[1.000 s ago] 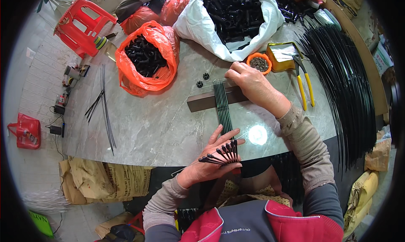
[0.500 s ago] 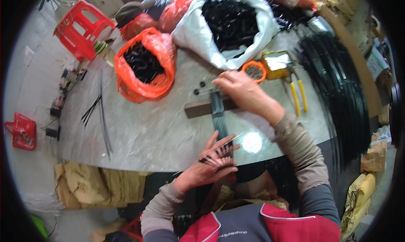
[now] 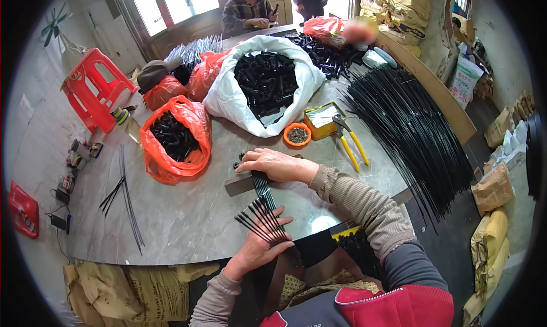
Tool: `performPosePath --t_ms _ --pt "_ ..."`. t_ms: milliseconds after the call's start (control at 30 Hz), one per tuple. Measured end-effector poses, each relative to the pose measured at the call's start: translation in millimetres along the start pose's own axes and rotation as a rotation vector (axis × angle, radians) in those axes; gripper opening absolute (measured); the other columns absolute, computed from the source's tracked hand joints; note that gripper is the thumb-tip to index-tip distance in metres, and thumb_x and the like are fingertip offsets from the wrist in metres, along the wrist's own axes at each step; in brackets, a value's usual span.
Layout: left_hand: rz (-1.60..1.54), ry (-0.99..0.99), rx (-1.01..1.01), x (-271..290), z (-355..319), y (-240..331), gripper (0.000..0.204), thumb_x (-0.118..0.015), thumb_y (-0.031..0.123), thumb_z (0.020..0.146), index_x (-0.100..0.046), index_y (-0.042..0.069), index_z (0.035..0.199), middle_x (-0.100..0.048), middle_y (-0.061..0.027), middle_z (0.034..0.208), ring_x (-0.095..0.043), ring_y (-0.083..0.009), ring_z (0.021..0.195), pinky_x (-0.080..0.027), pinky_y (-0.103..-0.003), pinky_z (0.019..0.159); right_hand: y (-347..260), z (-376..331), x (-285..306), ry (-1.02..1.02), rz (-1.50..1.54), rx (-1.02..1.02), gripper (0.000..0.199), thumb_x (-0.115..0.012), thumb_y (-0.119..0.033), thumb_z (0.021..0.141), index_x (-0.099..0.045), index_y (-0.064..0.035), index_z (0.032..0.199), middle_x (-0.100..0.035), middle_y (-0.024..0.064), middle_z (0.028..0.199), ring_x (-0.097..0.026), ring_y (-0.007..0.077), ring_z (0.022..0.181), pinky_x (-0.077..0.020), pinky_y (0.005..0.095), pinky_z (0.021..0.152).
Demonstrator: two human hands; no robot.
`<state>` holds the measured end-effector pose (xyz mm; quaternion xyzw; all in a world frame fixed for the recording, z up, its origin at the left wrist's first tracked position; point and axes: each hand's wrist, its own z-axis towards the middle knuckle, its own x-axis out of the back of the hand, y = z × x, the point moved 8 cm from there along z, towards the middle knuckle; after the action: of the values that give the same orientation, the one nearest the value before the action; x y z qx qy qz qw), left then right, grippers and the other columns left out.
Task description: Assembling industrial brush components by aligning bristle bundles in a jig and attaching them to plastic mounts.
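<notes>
My left hand [image 3: 259, 248] is near the table's front edge, with several thin black rods [image 3: 263, 220] fanned out under its thumb. A row of thin dark rods [image 3: 262, 188] lies side by side across a brown-grey bar [image 3: 238, 184] on the table. Over the far end of that row is my right hand [image 3: 279, 165], palm down with its fingers bent and close together. Its fingertips are beside small black pieces [image 3: 236, 165], and what they grip is hidden.
Behind my hands are an orange bowl [image 3: 297, 135] of small bits, a yellow tin [image 3: 322, 122], yellow-handled pliers [image 3: 352, 145], a white sack [image 3: 222, 96] and a red bag [image 3: 199, 153] of black parts. Long black rods [image 3: 407, 133] lie right. A co-worker [image 3: 248, 13] is opposite.
The view has tilted up, bringing people and windows at the back into sight. The rods in my left hand now fan out up and leftward. My right hand has come down over the bar.
</notes>
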<state>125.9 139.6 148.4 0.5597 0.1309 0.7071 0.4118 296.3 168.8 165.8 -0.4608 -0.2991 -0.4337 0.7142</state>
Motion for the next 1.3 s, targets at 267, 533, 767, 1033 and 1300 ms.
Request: performPosePath --t_ms 267,533,767,1033,1300 --pt "-0.055 0.004 -0.055 28.4 -6.5 53.0 0.014 -0.077 0.019 0.087 -0.071 0.007 0.093 -0.068 -0.008 0.126 -0.053 -0.0334 0.135 -0.03 -0.054 0.117 -28.2 -7.2 6.0 -0.032 -0.095 0.006 0.051 -0.058 0.003 0.084 -0.062 -0.0141 0.133 -0.062 0.01 0.12 -0.058 0.0321 0.11 -0.0452 0.0433 0.096" --pt "-0.379 0.081 -0.06 105.3 -3.7 150.9 0.008 -0.068 0.011 0.09 -0.071 0.004 0.095 -0.074 -0.0162 0.113 -0.062 -0.0361 0.125 -0.032 -0.056 0.116 -94.1 -40.5 31.8 -0.065 -0.01 -0.004 0.059 -0.051 0.014 0.079 -0.064 -0.0134 0.129 -0.063 0.0148 0.113 -0.061 0.0355 0.103 -0.0486 0.0432 0.092" --pt "-0.303 0.355 -0.184 140.1 -28.2 201.5 0.01 -0.065 0.006 0.095 -0.066 -0.002 0.101 -0.075 -0.0195 0.107 -0.07 -0.0344 0.108 -0.045 -0.053 0.106 -175.3 -98.7 -21.3 -0.527 0.666 -0.187 0.056 -0.051 0.012 0.081 -0.06 -0.0057 0.133 -0.069 0.0115 0.112 -0.063 0.0211 0.097 -0.0509 0.0354 0.086" --pt "-0.369 0.597 0.058 118.5 -67.1 180.7 0.012 -0.063 0.013 0.099 -0.065 0.001 0.097 -0.075 -0.0201 0.099 -0.072 -0.029 0.097 -0.052 -0.048 0.099 -225.3 -158.2 -57.1 -0.847 0.926 -0.281 0.047 -0.057 0.004 0.09 -0.055 0.0003 0.136 -0.066 0.0073 0.117 -0.055 0.013 0.11 -0.0445 0.0303 0.099" --pt "-0.543 0.764 0.127 85.6 -98.7 153.6 0.013 -0.063 0.013 0.101 -0.063 0.0 0.099 -0.073 -0.0198 0.098 -0.071 -0.0274 0.09 -0.055 -0.041 0.09 -201.8 -177.1 -56.6 -0.737 0.474 -0.383 0.036 -0.073 -0.027 0.094 -0.065 0.0023 0.114 -0.068 0.0158 0.083 -0.062 0.0196 0.078 -0.0504 0.0395 0.075"
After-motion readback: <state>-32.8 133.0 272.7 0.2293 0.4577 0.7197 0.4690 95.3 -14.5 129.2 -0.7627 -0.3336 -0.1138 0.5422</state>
